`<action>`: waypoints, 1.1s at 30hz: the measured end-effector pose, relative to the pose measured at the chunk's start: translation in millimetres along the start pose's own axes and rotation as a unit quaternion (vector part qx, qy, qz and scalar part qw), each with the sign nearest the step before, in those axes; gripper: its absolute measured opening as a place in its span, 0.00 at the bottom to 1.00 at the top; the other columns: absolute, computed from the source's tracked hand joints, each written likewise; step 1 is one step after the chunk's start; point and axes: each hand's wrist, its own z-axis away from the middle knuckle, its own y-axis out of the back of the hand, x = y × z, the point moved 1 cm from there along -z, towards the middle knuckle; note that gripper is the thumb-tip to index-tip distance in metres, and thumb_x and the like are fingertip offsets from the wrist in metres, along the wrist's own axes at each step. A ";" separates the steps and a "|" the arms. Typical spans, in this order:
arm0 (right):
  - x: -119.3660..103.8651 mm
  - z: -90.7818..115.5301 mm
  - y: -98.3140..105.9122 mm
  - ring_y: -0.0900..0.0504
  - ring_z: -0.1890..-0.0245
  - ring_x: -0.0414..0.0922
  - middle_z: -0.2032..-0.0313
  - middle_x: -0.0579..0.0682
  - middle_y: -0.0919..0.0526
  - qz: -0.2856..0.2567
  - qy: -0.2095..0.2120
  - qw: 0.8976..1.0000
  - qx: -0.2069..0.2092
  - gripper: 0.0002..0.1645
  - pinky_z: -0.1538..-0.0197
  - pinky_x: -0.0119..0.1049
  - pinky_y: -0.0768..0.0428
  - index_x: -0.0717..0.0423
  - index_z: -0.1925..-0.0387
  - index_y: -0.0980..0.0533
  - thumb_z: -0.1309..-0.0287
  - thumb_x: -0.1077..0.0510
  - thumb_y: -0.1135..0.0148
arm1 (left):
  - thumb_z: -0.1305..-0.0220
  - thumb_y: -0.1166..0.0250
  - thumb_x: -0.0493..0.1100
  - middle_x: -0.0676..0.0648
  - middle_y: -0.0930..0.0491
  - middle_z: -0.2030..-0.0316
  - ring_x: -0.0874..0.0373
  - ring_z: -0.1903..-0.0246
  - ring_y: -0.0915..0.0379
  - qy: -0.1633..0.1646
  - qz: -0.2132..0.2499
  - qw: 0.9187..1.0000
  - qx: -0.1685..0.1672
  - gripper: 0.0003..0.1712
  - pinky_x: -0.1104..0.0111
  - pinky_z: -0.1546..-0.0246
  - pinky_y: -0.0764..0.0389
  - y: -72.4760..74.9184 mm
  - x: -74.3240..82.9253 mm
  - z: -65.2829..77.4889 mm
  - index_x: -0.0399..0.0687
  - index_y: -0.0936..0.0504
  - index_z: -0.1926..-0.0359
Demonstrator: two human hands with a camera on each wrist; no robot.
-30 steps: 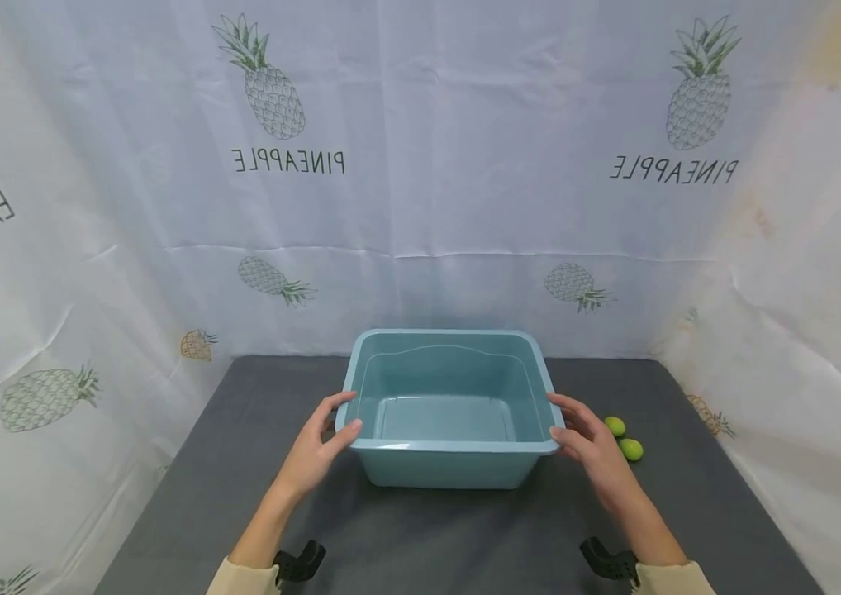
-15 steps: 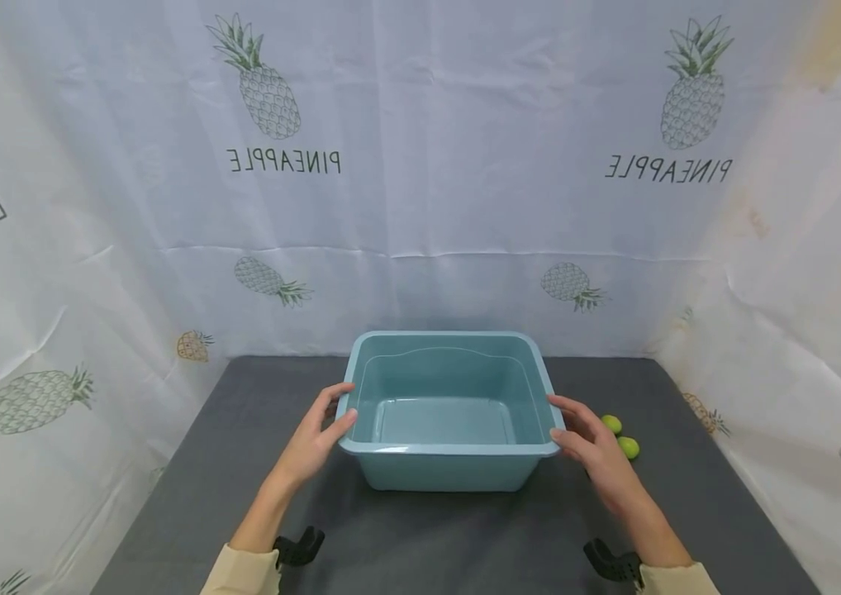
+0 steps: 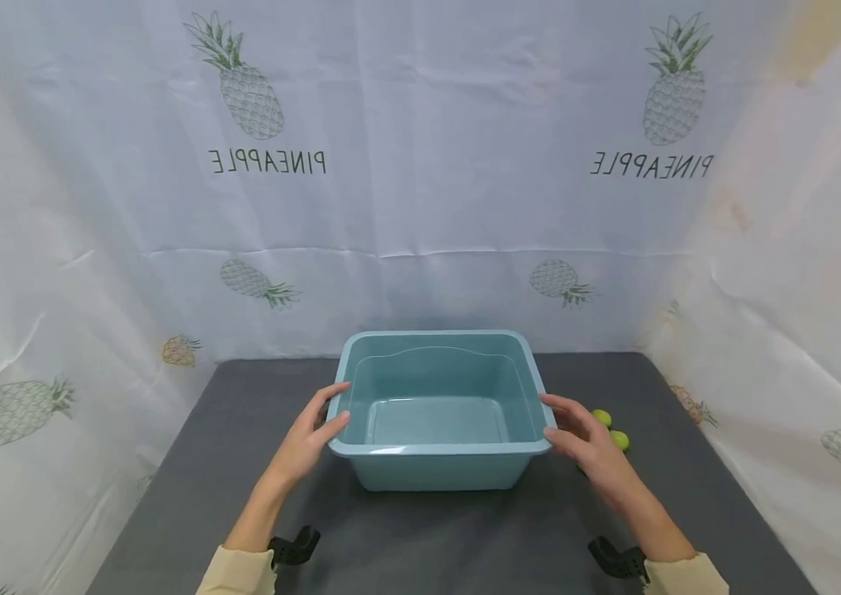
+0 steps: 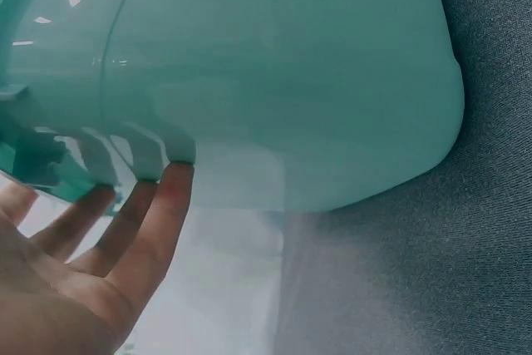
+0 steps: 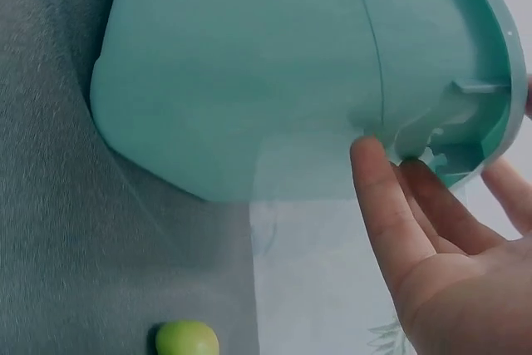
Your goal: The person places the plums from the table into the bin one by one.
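- At left, the dark table (image 3: 182, 496) leaves room to move between its left edge and the blue-green basin (image 3: 435, 471).
- The left hand (image 3: 306, 438) grips the basin's left rim, thumb on top and fingertips against the outer wall.
- At center, the basin stands upright toward the table's far edge, its inner floor in plain view; open tabletop stretches in front of it.
- The right hand (image 3: 590, 445), well apart from the left, grips the right rim.
- Just beside it, two green fruits (image 3: 620, 440) lie inside the table's right edge.
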 end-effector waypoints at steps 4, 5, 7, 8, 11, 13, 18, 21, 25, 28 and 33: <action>-2.4 0.3 10.3 0.26 0.44 0.48 0.40 0.57 0.29 0.020 0.010 1.000 0.016 0.27 0.50 0.43 0.24 0.52 0.35 0.35 0.32 0.51 0.46 | 0.29 0.45 0.50 0.42 0.44 0.31 0.39 0.38 0.39 -0.003 0.004 1.000 0.001 0.27 0.48 0.51 0.28 -0.1 1.4 -0.3 0.57 0.38 0.32; -2.7 0.1 13.7 0.24 0.46 0.45 0.42 0.56 0.27 0.032 0.015 0.999 0.025 0.25 0.51 0.40 0.24 0.53 0.37 0.33 0.32 0.51 0.46 | 0.29 0.46 0.50 0.41 0.44 0.31 0.39 0.38 0.39 -0.002 0.004 1.000 0.001 0.27 0.48 0.51 0.28 -0.2 2.2 -0.4 0.56 0.38 0.31; -3.1 0.0 21.2 0.23 0.49 0.41 0.45 0.57 0.24 0.059 0.029 0.997 0.041 0.24 0.52 0.36 0.23 0.55 0.39 0.30 0.33 0.51 0.44 | 0.28 0.46 0.47 0.39 0.44 0.32 0.38 0.38 0.38 -0.004 0.002 1.000 -0.001 0.28 0.48 0.51 0.28 -0.5 11.0 0.9 0.51 0.39 0.31; -2.9 0.0 24.9 0.23 0.50 0.40 0.45 0.56 0.24 0.075 0.032 0.996 0.048 0.23 0.52 0.34 0.23 0.55 0.40 0.29 0.34 0.51 0.43 | 0.28 0.46 0.46 0.38 0.45 0.32 0.37 0.38 0.38 -0.005 0.001 1.000 -0.002 0.28 0.47 0.51 0.28 -0.8 16.0 1.8 0.48 0.39 0.31; -1.0 0.1 34.8 0.23 0.50 0.39 0.47 0.54 0.22 0.123 0.029 0.990 0.068 0.23 0.53 0.31 0.24 0.53 0.43 0.27 0.37 0.50 0.40 | 0.28 0.47 0.44 0.35 0.46 0.31 0.35 0.38 0.40 -0.003 0.000 1.000 -0.005 0.28 0.45 0.49 0.30 -1.1 25.7 3.2 0.43 0.40 0.31; 1.6 -0.3 39.7 0.23 0.51 0.42 0.49 0.54 0.21 0.145 0.020 0.986 0.078 0.22 0.54 0.32 0.24 0.53 0.44 0.26 0.38 0.51 0.38 | 0.28 0.47 0.45 0.37 0.46 0.31 0.36 0.37 0.41 -0.005 -0.001 1.000 -0.003 0.28 0.44 0.48 0.31 -1.3 21.7 2.5 0.46 0.40 0.31; 11.4 -1.5 50.3 0.22 0.56 0.49 0.52 0.57 0.20 0.177 -0.005 0.979 0.106 0.18 0.60 0.34 0.22 0.56 0.47 0.24 0.39 0.60 0.37 | 0.28 0.47 0.50 0.43 0.48 0.29 0.39 0.34 0.45 -0.010 0.006 1.000 0.000 0.27 0.42 0.45 0.35 -2.3 -0.3 -2.4 0.57 0.40 0.31; 17.0 -2.7 57.6 0.23 0.57 0.50 0.52 0.58 0.20 0.195 -0.013 0.973 0.121 0.16 0.61 0.35 0.23 0.56 0.49 0.24 0.40 0.64 0.40 | 0.28 0.47 0.50 0.43 0.49 0.29 0.40 0.34 0.45 -0.015 0.010 1.000 -0.001 0.27 0.41 0.45 0.36 -2.4 -0.9 -2.7 0.58 0.40 0.31; 25.2 -4.1 68.0 0.21 0.57 0.51 0.54 0.58 0.19 0.229 -0.011 0.964 0.134 0.14 0.62 0.38 0.24 0.55 0.51 0.22 0.38 0.64 0.42 | 0.28 0.47 0.50 0.43 0.49 0.29 0.40 0.34 0.45 -0.016 0.013 1.000 -0.001 0.27 0.41 0.44 0.37 -3.1 -0.3 -2.8 0.58 0.40 0.31; 32.2 -5.7 75.3 0.21 0.57 0.52 0.57 0.55 0.17 0.265 0.000 0.953 0.144 0.11 0.61 0.42 0.23 0.55 0.53 0.21 0.37 0.61 0.41 | 0.28 0.47 0.50 0.43 0.49 0.29 0.40 0.33 0.46 -0.015 0.013 1.000 -0.001 0.28 0.41 0.44 0.38 -3.7 -0.4 -2.2 0.57 0.40 0.30; 43.4 -7.9 86.5 0.21 0.58 0.54 0.60 0.53 0.17 0.304 0.012 0.940 0.156 0.09 0.59 0.50 0.24 0.54 0.57 0.20 0.35 0.58 0.42 | 0.28 0.47 0.50 0.43 0.50 0.29 0.40 0.32 0.48 -0.015 0.015 1.000 0.000 0.27 0.41 0.43 0.39 -3.8 -0.3 -0.3 0.58 0.40 0.30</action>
